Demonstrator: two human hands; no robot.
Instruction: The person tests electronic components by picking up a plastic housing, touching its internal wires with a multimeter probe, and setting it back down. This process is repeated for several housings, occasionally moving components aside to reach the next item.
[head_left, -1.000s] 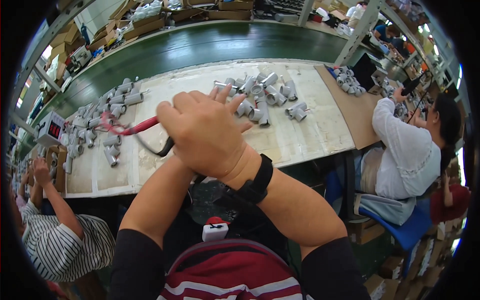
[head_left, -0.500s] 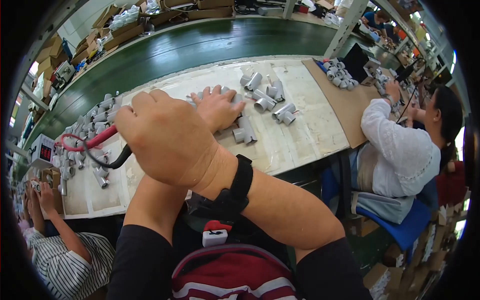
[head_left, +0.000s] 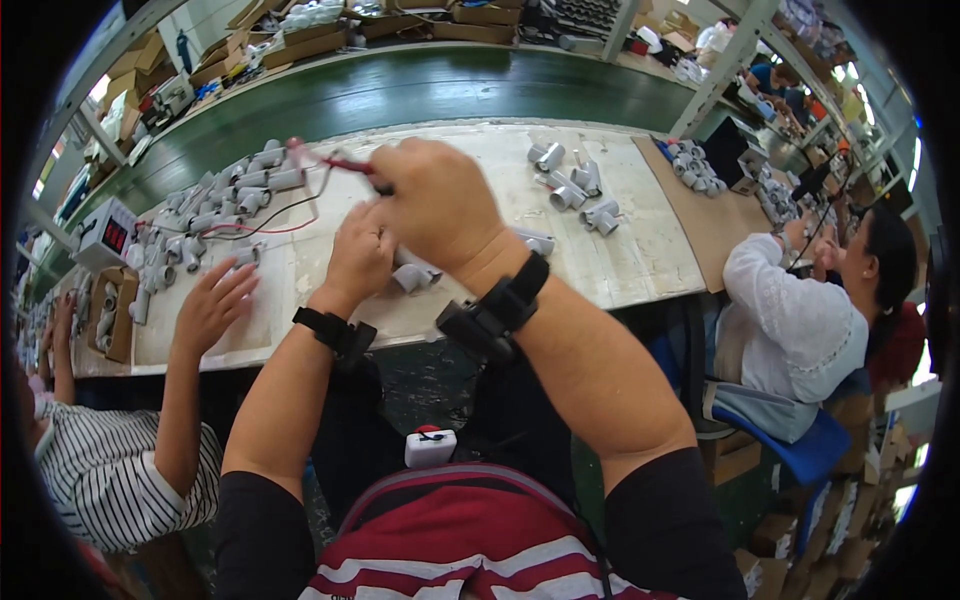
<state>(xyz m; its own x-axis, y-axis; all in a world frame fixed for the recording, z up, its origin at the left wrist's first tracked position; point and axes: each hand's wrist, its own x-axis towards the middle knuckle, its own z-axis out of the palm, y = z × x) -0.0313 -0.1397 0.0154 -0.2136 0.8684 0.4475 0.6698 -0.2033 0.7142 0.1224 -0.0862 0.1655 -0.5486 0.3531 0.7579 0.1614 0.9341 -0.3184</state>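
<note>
My right hand [head_left: 440, 205] is closed round a pair of test leads [head_left: 345, 163], one red and one black, with their wires trailing left. Close against it, my left hand [head_left: 358, 255] has its fingers bent together, and whatever they hold is hidden. Grey T-shaped cylindrical fittings [head_left: 415, 277] lie on the table just right of my left hand, partly covered by my right hand. Another grey fitting [head_left: 537, 240] sits beyond my right wrist. Several more fittings [head_left: 568, 190] with short wires lie further right.
A heap of grey fittings [head_left: 225, 200] covers the table's left part, near a white box with a red display [head_left: 105, 235]. At left, a co-worker's spread hand [head_left: 215, 305] reaches over the table edge. Another person in a white blouse [head_left: 795, 310] sits at right beside a cardboard sheet [head_left: 690, 215].
My right hand has moved right with the leads. My left hand has drawn back from the fittings toward me, its fingers now bent. The left co-worker's hand has come over the table.
</note>
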